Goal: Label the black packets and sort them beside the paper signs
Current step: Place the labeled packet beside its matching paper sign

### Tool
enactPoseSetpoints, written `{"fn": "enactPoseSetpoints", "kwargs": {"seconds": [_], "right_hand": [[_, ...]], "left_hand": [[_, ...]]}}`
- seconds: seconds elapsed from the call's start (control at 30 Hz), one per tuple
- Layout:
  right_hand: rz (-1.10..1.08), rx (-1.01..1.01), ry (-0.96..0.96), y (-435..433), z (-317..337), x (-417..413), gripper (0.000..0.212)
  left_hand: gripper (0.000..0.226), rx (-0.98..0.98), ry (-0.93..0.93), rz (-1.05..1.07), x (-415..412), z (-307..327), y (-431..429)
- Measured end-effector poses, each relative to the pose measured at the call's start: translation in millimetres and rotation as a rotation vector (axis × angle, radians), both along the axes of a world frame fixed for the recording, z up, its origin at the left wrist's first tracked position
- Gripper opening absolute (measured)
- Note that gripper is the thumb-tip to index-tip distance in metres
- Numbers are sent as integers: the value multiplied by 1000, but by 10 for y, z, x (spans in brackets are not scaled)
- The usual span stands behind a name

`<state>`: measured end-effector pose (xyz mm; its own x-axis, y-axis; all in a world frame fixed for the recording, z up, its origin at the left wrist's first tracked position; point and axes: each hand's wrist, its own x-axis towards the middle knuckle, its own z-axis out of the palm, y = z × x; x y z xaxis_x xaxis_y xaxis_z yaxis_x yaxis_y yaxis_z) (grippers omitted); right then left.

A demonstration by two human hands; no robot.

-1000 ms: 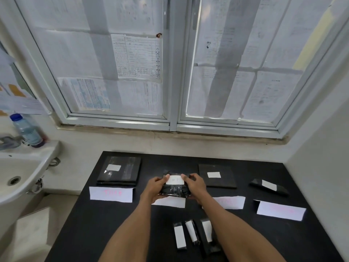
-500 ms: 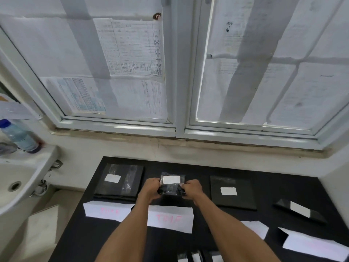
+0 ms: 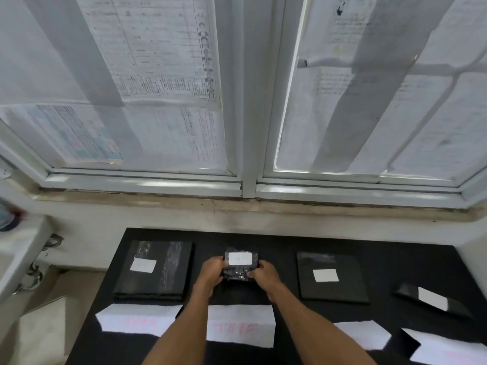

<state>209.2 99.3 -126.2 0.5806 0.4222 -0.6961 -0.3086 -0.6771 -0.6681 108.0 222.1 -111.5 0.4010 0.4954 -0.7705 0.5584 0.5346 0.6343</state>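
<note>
Both hands grip a small black packet [image 3: 238, 272] with a white label, low over the black table [image 3: 263, 239] behind the second paper sign [image 3: 241, 326]. My left hand [image 3: 210, 272] pinches its left edge and my right hand [image 3: 263, 273] its right edge. A large labelled black packet [image 3: 154, 270] lies behind the first sign [image 3: 137, 320]. Another labelled black packet [image 3: 332, 277] lies behind the third sign [image 3: 361, 334]. A slim labelled packet [image 3: 432, 299] lies behind the fourth sign [image 3: 448, 350].
A window [image 3: 247, 101] covered with printed papers rises behind the table, above a stained sill. A white sink [image 3: 15, 256] edge sits at the left, with floor below it.
My hands carried the small packet away from me, from in front of the second sign to behind it. The view tilted up, so the unlabelled packets near me dropped out of sight.
</note>
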Motion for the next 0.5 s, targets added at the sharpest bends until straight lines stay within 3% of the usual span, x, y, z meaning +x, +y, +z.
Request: {"fn": "enactPoseSetpoints", "kwargs": {"seconds": [0.17,0.27,0.5], "right_hand": [[-17,-65,-144,-104,206,-87,63],[10,-93,-244,-294,340,-154,54],[-43,-82,-256,-964,447,-551,38]], "left_hand": [[23,126,-21,-4,-116,90,-168],[25,152,-47,-12,-199,129,-265],[39,333,-70,-67,-506,282,-695]]}}
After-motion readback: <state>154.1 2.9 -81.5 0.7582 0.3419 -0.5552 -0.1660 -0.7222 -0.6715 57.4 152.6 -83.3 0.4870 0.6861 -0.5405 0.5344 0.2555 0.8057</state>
